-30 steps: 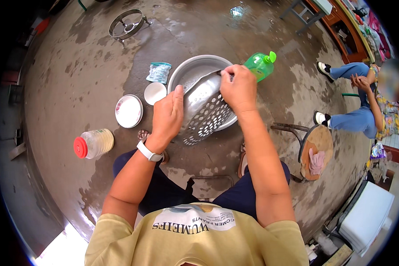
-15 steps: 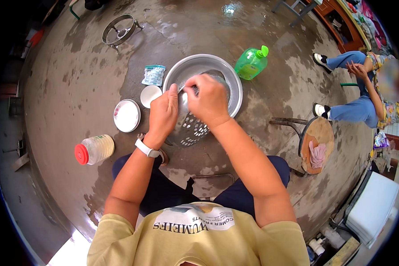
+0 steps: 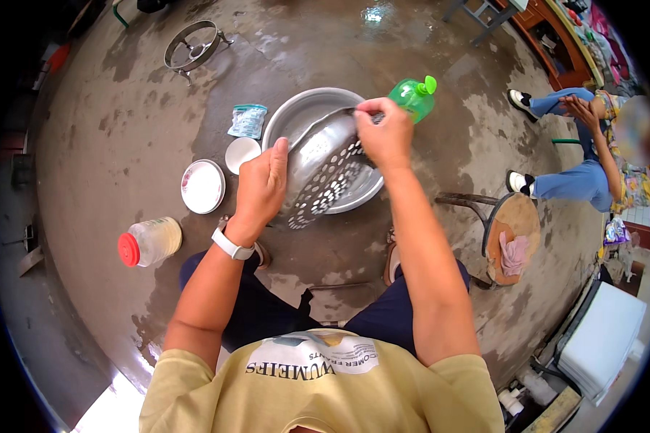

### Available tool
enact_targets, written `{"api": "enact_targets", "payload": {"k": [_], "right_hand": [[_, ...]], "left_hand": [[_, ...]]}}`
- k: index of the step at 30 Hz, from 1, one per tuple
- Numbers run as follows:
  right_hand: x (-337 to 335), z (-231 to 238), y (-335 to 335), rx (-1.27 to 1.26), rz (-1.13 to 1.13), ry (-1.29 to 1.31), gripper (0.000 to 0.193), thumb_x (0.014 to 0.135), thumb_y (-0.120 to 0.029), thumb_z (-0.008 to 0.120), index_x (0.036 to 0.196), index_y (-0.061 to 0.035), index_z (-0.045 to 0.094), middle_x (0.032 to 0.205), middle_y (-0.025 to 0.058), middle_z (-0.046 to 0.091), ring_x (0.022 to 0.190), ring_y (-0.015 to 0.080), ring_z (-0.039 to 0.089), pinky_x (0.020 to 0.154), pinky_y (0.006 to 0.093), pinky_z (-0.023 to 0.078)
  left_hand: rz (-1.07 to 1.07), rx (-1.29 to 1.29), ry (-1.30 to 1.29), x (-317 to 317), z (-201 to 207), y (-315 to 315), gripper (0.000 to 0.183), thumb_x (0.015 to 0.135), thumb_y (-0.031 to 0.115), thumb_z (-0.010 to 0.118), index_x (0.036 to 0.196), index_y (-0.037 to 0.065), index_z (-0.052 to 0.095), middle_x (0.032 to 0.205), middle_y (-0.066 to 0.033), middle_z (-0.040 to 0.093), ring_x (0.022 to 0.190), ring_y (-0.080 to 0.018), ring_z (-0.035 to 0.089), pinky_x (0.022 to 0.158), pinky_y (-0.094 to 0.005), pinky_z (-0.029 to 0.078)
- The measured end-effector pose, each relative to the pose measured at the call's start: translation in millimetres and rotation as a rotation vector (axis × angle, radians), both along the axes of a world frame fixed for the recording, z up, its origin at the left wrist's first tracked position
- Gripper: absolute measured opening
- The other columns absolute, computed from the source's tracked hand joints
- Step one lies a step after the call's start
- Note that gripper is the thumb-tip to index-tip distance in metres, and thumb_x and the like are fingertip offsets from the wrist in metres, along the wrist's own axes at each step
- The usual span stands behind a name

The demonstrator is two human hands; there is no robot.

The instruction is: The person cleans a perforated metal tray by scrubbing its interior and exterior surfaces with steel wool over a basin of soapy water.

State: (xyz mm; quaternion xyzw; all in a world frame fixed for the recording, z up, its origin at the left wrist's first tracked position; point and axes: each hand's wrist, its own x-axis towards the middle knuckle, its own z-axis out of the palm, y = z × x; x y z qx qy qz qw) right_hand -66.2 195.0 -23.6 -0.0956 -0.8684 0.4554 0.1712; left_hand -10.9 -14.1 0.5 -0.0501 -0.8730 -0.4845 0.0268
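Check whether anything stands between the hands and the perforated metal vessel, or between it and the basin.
Nothing visible does: the left hand and right hand are at the rim of the perforated metal vessel, held partly over the grey basin; its underside is hidden.

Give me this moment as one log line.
left hand: holding strainer | right hand: at strainer's rim | strainer: tilted over basin
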Motion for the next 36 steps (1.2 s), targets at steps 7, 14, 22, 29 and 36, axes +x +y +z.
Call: {"api": "enact_targets", "payload": {"k": [7,14,22,29,36], "right_hand": [[30.7,4.8,-70.4,-0.032,0.365,0.372,0.006,0.069,-0.004,0.053,0.071,-0.0076,0.058,0.072,0.0118,0.058,0.071,0.0324,0.057,0.064,0.0421,0.046],[40.4,25.4,-74.6,-0.114,0.369,0.276,0.007,0.069,-0.002,0.062,0.071,-0.0054,0.055,0.071,0.0128,0.057,0.070,0.0329,0.058,0.062,0.0410,0.046],[13.9,19.9,-29.0,-0.125,0.146,0.162,0.009,0.068,-0.002,0.066,0.072,-0.0042,0.058,0.075,0.0133,0.063,0.074,0.0318,0.062,0.068,0.0382,0.049],[-4.7,-36.3,38.3,-0.384,0.034,-0.079,0.027,0.075,-0.007,0.066,0.102,0.0006,0.064,0.086,0.0070,0.066,0.081,0.0151,0.061,0.076,0.0282,0.047],[-1.8,-11.1,59.9,-0.562,0.382,-0.333,0.025,0.086,-0.012,0.058,0.107,0.0023,0.063,0.092,0.0015,0.063,0.082,0.0086,0.056,0.075,0.0224,0.045]], "left_hand": [[-0.034,-0.232,0.014,-1.3,-33.0,-15.0,0.030,0.098,0.019,0.038,0.089,-0.002,0.058,0.062,-0.0168,0.050,0.056,-0.0278,0.047,0.054,-0.0399,0.038],[0.032,-0.011,0.022,-2.8,-19.5,-9.8,0.044,0.100,0.028,0.036,0.078,-0.006,0.054,0.060,-0.0157,0.046,0.054,-0.0182,0.040,0.051,-0.0360,0.034],[-0.036,-0.034,0.099,0.2,-5.3,3.9,0.047,0.099,0.030,0.040,0.067,-0.005,0.044,0.055,-0.0146,0.036,0.052,-0.0209,0.029,0.049,-0.0371,0.029],[-0.082,0.024,0.170,4.6,5.5,-4.4,0.045,0.100,0.026,0.038,0.066,-0.004,0.041,0.054,-0.0133,0.031,0.050,-0.0204,0.028,0.048,-0.0370,0.026],[-0.085,0.228,0.034,7.5,-0.9,-28.8,0.045,0.101,0.029,0.036,0.067,-0.001,0.038,0.059,-0.0003,0.034,0.058,-0.0104,0.029,0.051,-0.0303,0.027]]}}
